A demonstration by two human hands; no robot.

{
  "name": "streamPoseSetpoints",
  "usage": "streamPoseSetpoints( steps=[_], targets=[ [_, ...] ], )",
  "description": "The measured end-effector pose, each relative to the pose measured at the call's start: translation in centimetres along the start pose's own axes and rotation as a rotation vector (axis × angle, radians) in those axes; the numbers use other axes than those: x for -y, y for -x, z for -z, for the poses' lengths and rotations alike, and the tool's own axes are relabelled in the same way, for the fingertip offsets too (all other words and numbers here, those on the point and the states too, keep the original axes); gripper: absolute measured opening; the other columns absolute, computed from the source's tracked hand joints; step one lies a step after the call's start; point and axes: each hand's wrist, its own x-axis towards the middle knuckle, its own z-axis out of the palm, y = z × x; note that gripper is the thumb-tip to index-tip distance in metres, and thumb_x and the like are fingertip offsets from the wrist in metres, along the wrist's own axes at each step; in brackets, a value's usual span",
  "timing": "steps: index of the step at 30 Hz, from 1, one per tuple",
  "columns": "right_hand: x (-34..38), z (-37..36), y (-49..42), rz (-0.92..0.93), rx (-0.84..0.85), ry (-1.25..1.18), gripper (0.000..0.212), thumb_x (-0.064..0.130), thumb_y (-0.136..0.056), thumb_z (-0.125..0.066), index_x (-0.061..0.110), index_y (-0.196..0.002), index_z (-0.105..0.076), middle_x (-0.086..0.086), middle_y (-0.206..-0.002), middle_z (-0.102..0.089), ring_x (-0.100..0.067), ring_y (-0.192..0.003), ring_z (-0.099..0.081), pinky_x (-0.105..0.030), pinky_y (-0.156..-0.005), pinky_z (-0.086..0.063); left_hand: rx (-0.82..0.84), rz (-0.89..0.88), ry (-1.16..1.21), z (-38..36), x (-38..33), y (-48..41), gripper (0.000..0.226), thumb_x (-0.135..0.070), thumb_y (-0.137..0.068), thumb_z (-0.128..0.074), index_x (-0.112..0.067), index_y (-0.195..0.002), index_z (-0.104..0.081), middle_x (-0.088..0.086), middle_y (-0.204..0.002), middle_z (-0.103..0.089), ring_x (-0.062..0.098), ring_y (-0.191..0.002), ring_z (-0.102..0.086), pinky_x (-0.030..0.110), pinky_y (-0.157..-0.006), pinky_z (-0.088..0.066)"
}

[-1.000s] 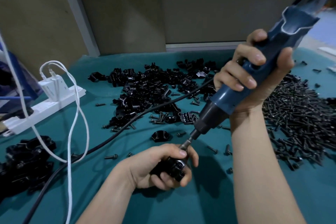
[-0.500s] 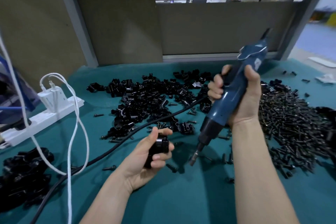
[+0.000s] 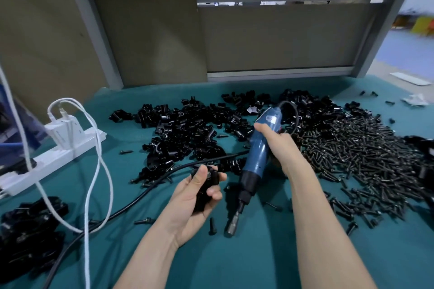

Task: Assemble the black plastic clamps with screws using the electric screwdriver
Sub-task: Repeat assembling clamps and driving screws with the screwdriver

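my left hand [image 3: 199, 197] curls round one black clamp [image 3: 206, 185], 6 o'clock of the clamp pile [image 3: 192, 129] | my right hand [image 3: 279, 145] wraps the electric screwdriver [image 3: 256, 155], bit down, 3 o'clock of it | clamp likely light, stiff, slick; I grip its sides

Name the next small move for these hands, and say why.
Probably bring the screwdriver bit onto the loose screw beside it: the left hand holds a black clamp, and the right hand's electric screwdriver points down, clear of it.
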Motion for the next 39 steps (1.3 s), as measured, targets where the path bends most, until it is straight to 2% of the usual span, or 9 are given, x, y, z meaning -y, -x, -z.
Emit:
streamPoseSetpoints(
  steps=[3,6,10,14,17,23,29,33,39],
  targets=[
    [0.0,-0.1,0.2,-0.021,0.001,0.237,0.078,0.069,-0.072,-0.063,0.008,-0.121,-0.053,-0.003,-0.100,-0.058,-0.021,-0.083,-0.056,-0.033,-0.062,-0.040,-0.004,-0.006,-0.042,-0.1,0.0,0.1,0.042,-0.029,-0.064,-0.073,0.001,-0.091,-0.061,0.013,-0.079,-0.068,0.010,-0.050,-0.049,0.020,-0.052,-0.053],
    [0.9,0.3,0.4,-0.025,-0.007,0.506,0.081,0.070,-0.078,-0.056,0.008,-0.128,-0.047,-0.010,-0.116,-0.054,-0.028,-0.093,-0.052,-0.035,-0.073,-0.040,-0.016,-0.033,-0.066,-0.3,0.0,0.2,0.046,-0.031,-0.063,-0.073,0.002,-0.091,-0.059,0.011,-0.077,-0.069,0.008,-0.049,-0.049,0.019,-0.052,-0.052],
    [3.0,1.7,1.0,0.023,0.018,0.477,0.018,0.013,-0.086,-0.043,0.011,-0.102,-0.050,-0.013,-0.085,-0.048,-0.023,-0.070,-0.041,-0.034,-0.064,-0.031,-0.055,-0.095,-0.031,-0.4,-0.1,0.1,0.044,-0.030,-0.060,-0.075,-0.001,-0.091,-0.061,0.012,-0.079,-0.070,0.008,-0.049,-0.050,0.020,-0.053,-0.053],
    [5.4,2.7,4.2,0.226,0.195,0.338,0.029,-0.014,-0.089,-0.036,0.009,-0.076,-0.049,-0.011,-0.075,-0.051,-0.019,-0.064,-0.048,-0.029,-0.055,-0.043,-0.052,-0.106,0.000,-0.1,-0.3,-0.1,0.019,-0.017,-0.065,-0.072,-0.003,-0.077,-0.078,0.012,-0.085,-0.070,0.007,-0.055,-0.058,0.021,-0.064,-0.056],
    [7.2,2.2,6.9,0.422,0.391,0.234,0.021,-0.013,-0.086,-0.057,0.007,-0.079,-0.056,-0.008,-0.080,-0.058,-0.013,-0.063,-0.064,-0.018,-0.061,-0.053,-0.039,-0.102,0.028,0.0,-0.4,-0.1,0.018,-0.014,-0.067,-0.070,0.000,-0.076,-0.078,0.015,-0.091,-0.073,0.006,-0.055,-0.060,0.021,-0.067,-0.057],
    [7.7,-3.4,8.8,0.639,0.514,0.437,0.021,0.004,-0.075,-0.080,0.008,-0.077,-0.059,-0.007,-0.072,-0.067,-0.018,-0.058,-0.069,-0.030,-0.063,-0.059,-0.017,-0.083,0.014,-0.3,-0.3,0.1,0.021,-0.014,-0.069,-0.067,0.001,-0.079,-0.078,0.012,-0.082,-0.071,0.007,-0.056,-0.058,0.023,-0.068,-0.058],
    [5.7,-5.1,7.7,0.751,0.447,0.430,0.027,0.013,-0.072,-0.084,0.015,-0.066,-0.057,-0.006,-0.067,-0.068,-0.013,-0.059,-0.061,-0.036,-0.062,-0.056,0.032,-0.060,0.028,-0.2,-0.6,0.4,0.020,-0.017,-0.071,-0.069,-0.002,-0.080,-0.078,0.010,-0.083,-0.069,0.007,-0.056,-0.057,0.022,-0.066,-0.058],
    [5.7,-5.0,7.3,0.806,0.417,0.408,0.027,0.014,-0.073,-0.084,0.016,-0.067,-0.058,-0.002,-0.068,-0.067,-0.010,-0.060,-0.060,-0.033,-0.064,-0.056,0.041,-0.030,0.020,0.0,-0.7,0.5,0.051,-0.026,-0.042,-0.098,0.000,-0.080,-0.076,0.008,-0.080,-0.068,0.006,-0.053,-0.057,0.021,-0.062,-0.058],
    [5.8,-4.4,7.3,0.795,0.494,0.438,0.019,0.009,-0.075,-0.081,0.008,-0.074,-0.063,-0.006,-0.074,-0.071,-0.020,-0.068,-0.066,-0.034,-0.068,-0.057,0.110,0.006,0.084,-0.1,-0.6,0.6,0.058,-0.021,-0.042,-0.099,0.001,-0.088,-0.072,0.010,-0.081,-0.066,0.005,-0.049,-0.045,0.012,-0.040,-0.042]
  ],
)
